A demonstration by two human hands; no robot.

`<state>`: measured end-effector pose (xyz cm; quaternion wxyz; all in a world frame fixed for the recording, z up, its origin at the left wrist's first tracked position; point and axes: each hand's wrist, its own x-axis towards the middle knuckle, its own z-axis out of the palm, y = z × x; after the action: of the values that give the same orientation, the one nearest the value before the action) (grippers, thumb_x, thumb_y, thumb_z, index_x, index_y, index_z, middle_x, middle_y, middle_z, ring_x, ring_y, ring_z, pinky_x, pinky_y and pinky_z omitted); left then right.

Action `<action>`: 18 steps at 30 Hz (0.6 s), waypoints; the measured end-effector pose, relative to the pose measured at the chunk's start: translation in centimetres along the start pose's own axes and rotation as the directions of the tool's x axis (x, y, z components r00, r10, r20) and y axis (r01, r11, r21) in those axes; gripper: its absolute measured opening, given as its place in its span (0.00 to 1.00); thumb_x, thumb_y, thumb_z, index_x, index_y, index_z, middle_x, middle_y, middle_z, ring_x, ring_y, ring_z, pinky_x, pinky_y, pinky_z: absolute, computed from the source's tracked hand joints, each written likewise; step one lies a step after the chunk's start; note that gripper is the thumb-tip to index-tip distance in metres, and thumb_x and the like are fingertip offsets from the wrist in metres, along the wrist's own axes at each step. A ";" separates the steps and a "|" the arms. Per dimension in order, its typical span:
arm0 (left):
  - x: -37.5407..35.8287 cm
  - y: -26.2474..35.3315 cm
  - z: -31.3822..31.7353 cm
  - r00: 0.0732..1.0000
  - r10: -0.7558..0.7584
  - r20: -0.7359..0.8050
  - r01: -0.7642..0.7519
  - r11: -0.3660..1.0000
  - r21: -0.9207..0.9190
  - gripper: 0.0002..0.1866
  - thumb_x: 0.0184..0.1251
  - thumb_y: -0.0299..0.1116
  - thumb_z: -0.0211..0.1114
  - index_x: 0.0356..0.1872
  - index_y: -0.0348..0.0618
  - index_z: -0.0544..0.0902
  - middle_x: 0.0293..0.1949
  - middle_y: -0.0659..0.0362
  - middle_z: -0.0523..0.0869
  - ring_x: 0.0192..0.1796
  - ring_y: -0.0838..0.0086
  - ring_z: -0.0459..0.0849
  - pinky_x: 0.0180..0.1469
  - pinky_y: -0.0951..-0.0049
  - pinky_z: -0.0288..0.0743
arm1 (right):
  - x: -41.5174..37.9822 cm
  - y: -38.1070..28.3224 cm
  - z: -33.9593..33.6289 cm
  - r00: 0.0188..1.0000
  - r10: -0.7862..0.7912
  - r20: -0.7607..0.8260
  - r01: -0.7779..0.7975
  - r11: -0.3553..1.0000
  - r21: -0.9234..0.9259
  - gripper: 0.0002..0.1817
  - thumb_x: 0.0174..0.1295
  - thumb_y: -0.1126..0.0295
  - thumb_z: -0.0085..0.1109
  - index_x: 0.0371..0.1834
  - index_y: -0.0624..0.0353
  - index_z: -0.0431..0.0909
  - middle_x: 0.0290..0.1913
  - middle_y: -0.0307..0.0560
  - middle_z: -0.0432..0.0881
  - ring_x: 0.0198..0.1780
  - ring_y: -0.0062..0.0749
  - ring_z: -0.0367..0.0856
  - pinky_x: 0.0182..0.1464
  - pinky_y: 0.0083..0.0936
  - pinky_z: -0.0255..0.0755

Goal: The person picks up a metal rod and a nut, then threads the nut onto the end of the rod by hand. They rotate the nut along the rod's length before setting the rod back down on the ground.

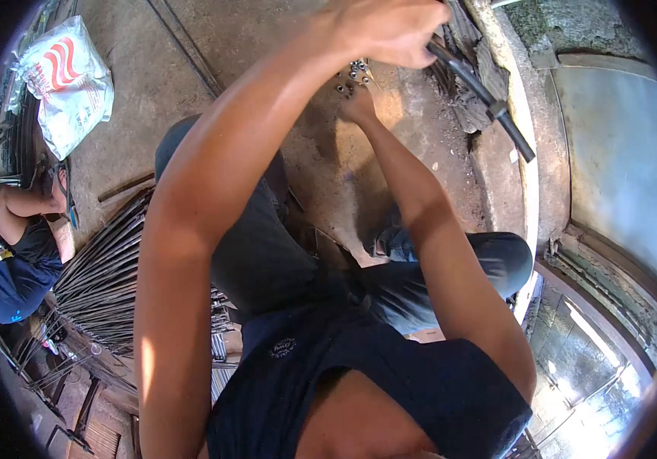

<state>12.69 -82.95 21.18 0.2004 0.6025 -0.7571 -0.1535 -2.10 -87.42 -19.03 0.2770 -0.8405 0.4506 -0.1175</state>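
Note:
My left hand (pixel 393 32) is at the top of the view, closed around one end of a dark metal rod (pixel 462 73). The rod slants down to the right from my fist and has a nut (pixel 497 110) around it partway along. Lower and nearer the middle, my right hand (pixel 359 105) reaches down to a small cluster of metal nuts (pixel 358 70) on the ground. Its fingertips are at the nearest nuts. They are too small in the view to show whether they grip one. My left forearm passes above and to the left of my right hand.
A white printed sack (pixel 68 80) lies at upper left. Another person (pixel 19 252) sits at the left edge, near a large bundle of thin metal rods (pixel 107 283). Dark scrap strips (pixel 474 84) lie along a pale beam (pixel 523 153) on the right. Long bars (pixel 183 46) rest on the floor.

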 end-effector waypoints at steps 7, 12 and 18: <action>0.3 -0.8 0.4 0.996 0.041 0.074 -0.039 0.999 -0.020 0.18 0.51 0.31 0.78 0.35 0.26 0.82 0.25 0.43 0.85 0.28 0.58 0.86 0.33 0.58 0.83 | 1.4 3.3 6.9 0.976 -0.162 0.147 0.159 0.987 0.026 0.37 0.54 0.67 0.67 0.72 0.55 0.71 0.73 0.72 0.64 0.69 0.66 0.71 0.69 0.49 0.72; -0.2 -2.1 3.2 0.993 0.119 -0.023 -0.118 0.992 0.033 0.11 0.58 0.31 0.72 0.33 0.32 0.83 0.21 0.54 0.82 0.22 0.68 0.80 0.24 0.63 0.76 | 0.0 4.1 6.3 0.959 0.130 0.251 -0.144 0.989 0.038 0.30 0.55 0.73 0.65 0.65 0.61 0.76 0.64 0.72 0.75 0.60 0.67 0.78 0.62 0.51 0.76; -0.3 -0.4 2.9 0.993 -0.073 0.096 0.066 0.995 0.076 0.30 0.48 0.28 0.78 0.58 0.40 0.84 0.44 0.43 0.89 0.50 0.53 0.90 0.51 0.51 0.84 | -5.7 -0.3 -0.2 0.790 0.485 0.375 -0.496 0.147 0.856 0.07 0.68 0.75 0.62 0.46 0.64 0.82 0.36 0.47 0.86 0.36 0.35 0.87 0.46 0.30 0.84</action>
<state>11.68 -82.77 18.44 0.1352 0.6271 -0.7497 -0.1626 -5.20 -82.67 -18.44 0.7266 -0.3340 0.5455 -0.2507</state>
